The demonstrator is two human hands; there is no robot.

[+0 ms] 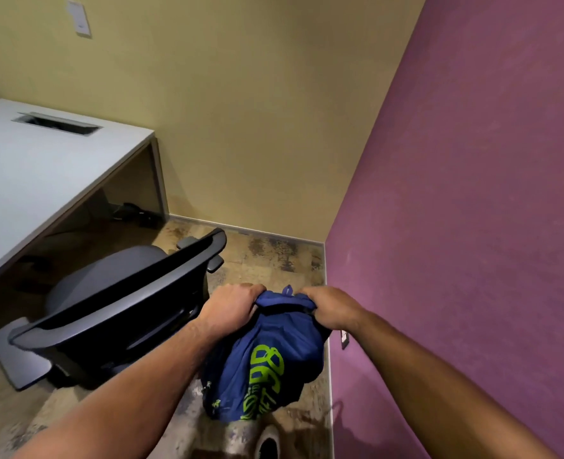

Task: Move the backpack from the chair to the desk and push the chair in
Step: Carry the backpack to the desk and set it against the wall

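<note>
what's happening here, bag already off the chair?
Yes. A person grips the top of a blue backpack with both hands, left hand and right hand, and it hangs between them above the floor, to the right of the black office chair. The chair's seat looks bare and it stands pulled out from the white desk, backrest toward the camera. The backpack is not on the desk yet, and the chair is not pushed in.

A purple wall [472,193] rises right of the grips, an olive wall [241,111] beyond them, mottled carpet [274,256] beneath, a shoe [268,442] below.
</note>
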